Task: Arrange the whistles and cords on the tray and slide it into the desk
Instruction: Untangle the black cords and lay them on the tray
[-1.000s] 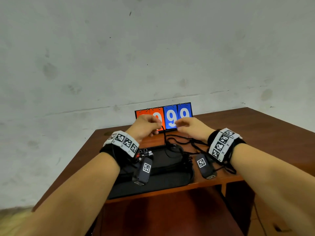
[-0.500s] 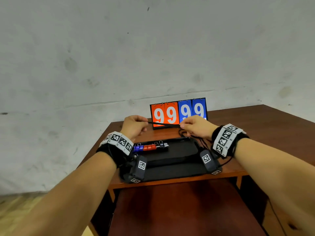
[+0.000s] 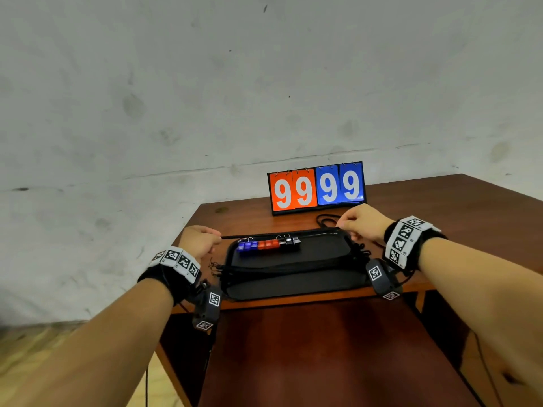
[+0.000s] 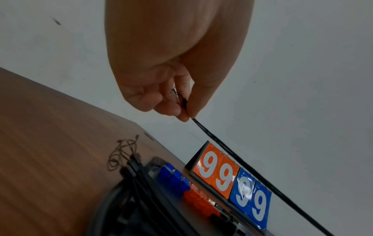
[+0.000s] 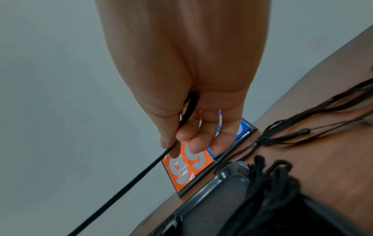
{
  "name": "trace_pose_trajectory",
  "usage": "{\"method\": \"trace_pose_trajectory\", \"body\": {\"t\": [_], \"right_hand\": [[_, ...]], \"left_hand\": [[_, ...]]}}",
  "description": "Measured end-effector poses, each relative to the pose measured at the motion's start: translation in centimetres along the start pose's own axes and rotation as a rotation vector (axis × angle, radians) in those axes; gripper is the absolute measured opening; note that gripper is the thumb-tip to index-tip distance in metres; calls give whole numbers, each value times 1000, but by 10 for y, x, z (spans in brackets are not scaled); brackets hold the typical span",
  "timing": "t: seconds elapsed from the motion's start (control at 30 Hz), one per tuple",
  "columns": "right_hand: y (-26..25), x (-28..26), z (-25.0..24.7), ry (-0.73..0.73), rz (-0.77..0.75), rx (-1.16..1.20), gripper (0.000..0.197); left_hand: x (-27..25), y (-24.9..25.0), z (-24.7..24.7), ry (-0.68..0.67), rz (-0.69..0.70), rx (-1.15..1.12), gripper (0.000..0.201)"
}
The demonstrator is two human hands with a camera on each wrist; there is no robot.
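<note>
Left hand [image 3: 199, 240] and right hand [image 3: 363, 223] each pinch an end of one black cord [image 3: 279, 237], pulled taut above the tray's [image 3: 293, 284] far edge, probably to lay it straight; whistles [image 3: 269, 244] lined there.

Head view: high, looking forward and down over both forearms at the table [image 3: 440, 207] and wall. Wrist views: close beneath each palm, tilted, looking along the fingers [image 4: 171, 108]. Shared by all three: the scoreboard [image 3: 316, 188].

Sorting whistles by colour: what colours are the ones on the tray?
The whistles run blue, red-orange, then black, left to right; clearest in the head view.
</note>
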State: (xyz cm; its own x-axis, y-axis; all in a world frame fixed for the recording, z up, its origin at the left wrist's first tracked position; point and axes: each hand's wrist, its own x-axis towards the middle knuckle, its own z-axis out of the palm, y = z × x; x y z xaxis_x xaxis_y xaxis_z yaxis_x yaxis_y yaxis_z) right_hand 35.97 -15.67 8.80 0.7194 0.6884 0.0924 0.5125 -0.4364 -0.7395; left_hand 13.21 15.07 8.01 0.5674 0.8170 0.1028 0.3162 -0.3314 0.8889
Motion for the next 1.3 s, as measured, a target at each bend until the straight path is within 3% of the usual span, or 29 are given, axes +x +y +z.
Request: {"method": "trace_pose_trajectory", "body": {"t": [0.17, 0.47, 0.8, 1.3], "right_hand": [[16, -5, -1, 7, 92, -65, 14], [27, -10, 5, 4, 275, -176, 17], [30, -14, 7, 19, 302, -300, 12], [33, -13, 13, 25, 283, -342, 4]], "left_hand": [[-1, -7, -1, -79, 76, 238, 15], [-7, -8, 7, -217, 96, 451, 16], [-14, -9, 9, -291, 88, 571, 12], [-17, -10, 14, -293, 61, 618, 8]]}}
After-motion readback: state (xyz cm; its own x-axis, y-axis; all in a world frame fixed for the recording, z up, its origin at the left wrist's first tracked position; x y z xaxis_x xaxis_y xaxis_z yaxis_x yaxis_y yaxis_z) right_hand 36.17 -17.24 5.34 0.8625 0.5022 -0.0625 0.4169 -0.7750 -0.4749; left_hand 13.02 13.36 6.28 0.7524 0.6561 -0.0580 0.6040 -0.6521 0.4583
